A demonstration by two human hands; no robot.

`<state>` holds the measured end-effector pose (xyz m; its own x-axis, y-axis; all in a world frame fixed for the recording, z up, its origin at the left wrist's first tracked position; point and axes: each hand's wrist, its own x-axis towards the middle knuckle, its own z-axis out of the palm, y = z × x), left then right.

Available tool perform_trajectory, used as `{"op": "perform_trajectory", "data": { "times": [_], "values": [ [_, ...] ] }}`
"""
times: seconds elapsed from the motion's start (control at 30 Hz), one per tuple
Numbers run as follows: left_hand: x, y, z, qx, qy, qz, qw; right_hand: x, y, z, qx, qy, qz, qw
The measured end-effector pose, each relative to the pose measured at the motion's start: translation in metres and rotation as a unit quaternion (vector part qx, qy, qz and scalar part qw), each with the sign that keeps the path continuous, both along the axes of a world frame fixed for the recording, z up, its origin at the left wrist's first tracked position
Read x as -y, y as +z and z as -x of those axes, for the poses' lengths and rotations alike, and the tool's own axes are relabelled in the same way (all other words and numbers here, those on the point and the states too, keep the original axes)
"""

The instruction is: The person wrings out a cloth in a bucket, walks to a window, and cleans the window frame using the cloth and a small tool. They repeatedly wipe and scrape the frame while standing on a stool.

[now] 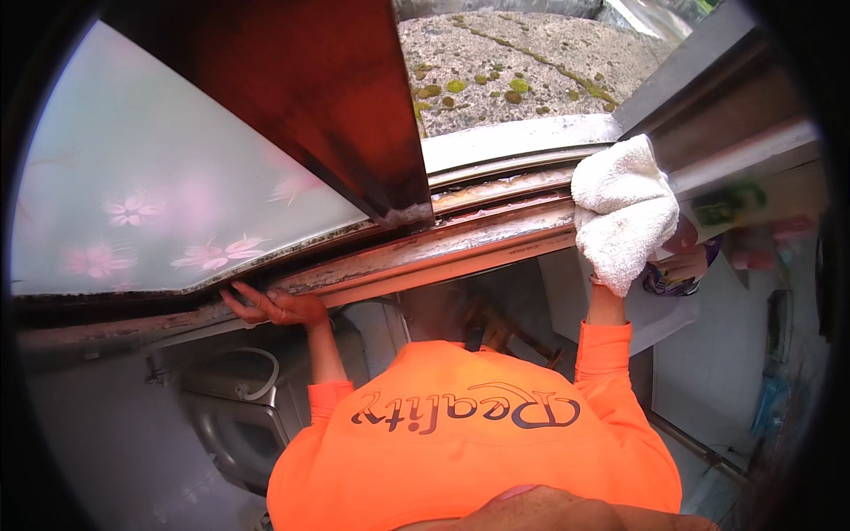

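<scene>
A white terry cloth (624, 212) covers nearly all of my right hand (603, 287), leaving only the heel and wrist in sight. The cloth lies bunched over the right end of the sliding-window track (505, 192), against the side jamb. The track's grooves look dirty and worn, with peeling patches. My left hand (275, 306) rests palm up at the wooden sill edge (398, 255), fingers apart and empty. Its fingertips touch near the bottom rail of the frosted window pane (199, 179), which has pink flower patterns. A dark red sash stile (319, 99) borders that pane.
Outside the opening lies a mossy concrete ledge (518, 73). Below the sill at left stands a metallic appliance (246, 418) with a pale hose. On the right, a white surface (664, 325) holds a purple package (677, 279) and blurred items beside the wall.
</scene>
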<state>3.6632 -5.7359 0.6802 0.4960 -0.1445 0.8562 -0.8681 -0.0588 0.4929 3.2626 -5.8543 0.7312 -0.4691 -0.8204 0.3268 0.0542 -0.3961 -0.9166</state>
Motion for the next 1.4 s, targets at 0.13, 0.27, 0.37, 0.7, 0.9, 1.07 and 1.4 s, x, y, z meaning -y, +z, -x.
{"op": "perform_trajectory", "data": {
  "times": [0.13,0.27,0.37,0.7,0.9,1.07,1.4],
  "values": [
    [0.001,-0.001,0.001,-0.01,0.0,0.004,1.0,-0.002,0.0,0.001,0.002,-0.005,0.003,1.0],
    [-0.001,-0.004,-0.003,0.01,0.018,-0.009,1.0,0.0,-0.002,0.002,0.015,-0.007,0.002,1.0],
    [-0.002,-0.001,0.0,0.011,0.022,-0.011,1.0,0.002,-0.003,0.001,0.033,-0.006,0.002,0.999],
    [0.002,0.001,0.005,0.002,0.051,-0.013,0.999,0.003,-0.015,0.014,-0.006,0.018,0.01,1.0],
    [0.0,0.001,0.003,0.005,0.038,0.003,0.999,0.007,-0.034,0.024,0.079,0.097,0.045,0.991],
    [0.001,-0.008,-0.004,0.048,0.033,-0.003,0.998,0.02,-0.026,0.061,0.296,0.365,0.021,0.883],
    [-0.01,-0.019,-0.012,0.045,0.132,-0.087,0.986,0.046,-0.054,0.08,0.155,0.267,0.027,0.951]
  ]
}}
